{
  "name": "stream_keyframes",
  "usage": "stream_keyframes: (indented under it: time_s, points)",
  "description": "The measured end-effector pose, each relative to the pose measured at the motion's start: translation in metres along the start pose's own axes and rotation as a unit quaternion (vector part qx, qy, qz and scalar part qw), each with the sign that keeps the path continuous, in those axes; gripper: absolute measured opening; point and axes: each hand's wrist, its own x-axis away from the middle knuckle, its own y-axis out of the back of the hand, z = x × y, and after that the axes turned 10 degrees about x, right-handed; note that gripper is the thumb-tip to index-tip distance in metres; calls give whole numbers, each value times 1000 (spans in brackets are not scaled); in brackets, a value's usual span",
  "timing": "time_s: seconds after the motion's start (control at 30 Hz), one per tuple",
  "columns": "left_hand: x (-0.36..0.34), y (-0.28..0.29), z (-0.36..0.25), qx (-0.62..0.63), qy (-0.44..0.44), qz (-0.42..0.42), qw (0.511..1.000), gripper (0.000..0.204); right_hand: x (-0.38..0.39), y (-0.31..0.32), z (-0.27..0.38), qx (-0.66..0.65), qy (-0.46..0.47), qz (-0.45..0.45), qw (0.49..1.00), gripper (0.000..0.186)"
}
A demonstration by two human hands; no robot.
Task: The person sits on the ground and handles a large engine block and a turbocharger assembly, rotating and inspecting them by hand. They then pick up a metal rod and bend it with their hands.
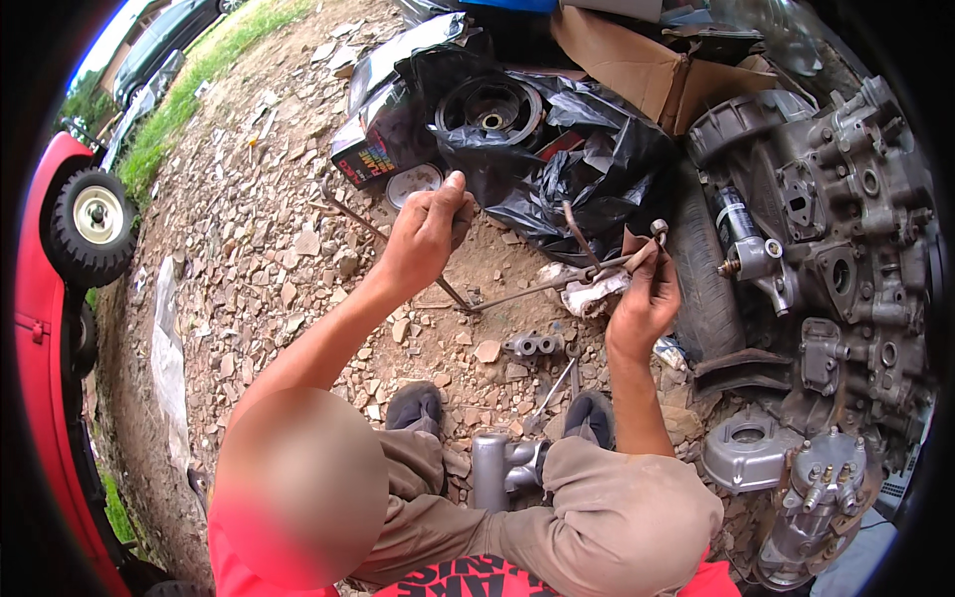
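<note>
Seen at frame centre: a long, thin, rusty bent metal rod [517, 291], kinked near its middle over stony ground. Left hand [430, 234] closed around the rod's upper-left stretch; right hand [645, 298] clamped on its right end, beside a crumpled white rag [587, 294]. Hands well apart. Rod's far right tip partly hidden behind fingers. Grey engine block [846, 249] at right, cut off by the frame edge; black plastic bag [577, 159] above.

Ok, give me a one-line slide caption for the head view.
Left hand and right hand grip a long metal tool over stony ground beside an engine block.
</note>
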Motion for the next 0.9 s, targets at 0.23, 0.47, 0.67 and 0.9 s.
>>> stream_keyframes:
  time_s: [0.23,0.47,0.67,0.9]
  points:
    - [-2,4,0,26,12,-23,999,59,11,-6,-7,-19,-22,18,999,23]
    - [1,-8,1,-8,-2,9,1000,60,20,-4,-40,15,-6,7,1000,22]
    - [2,-7,2,-18,-7,0,1000,61,2,-11,-19,-53,18,-73,996,22]
    - [0,-5,2,12,1,4,1000,63,-14,3,3,-42,16,-31,999,28]
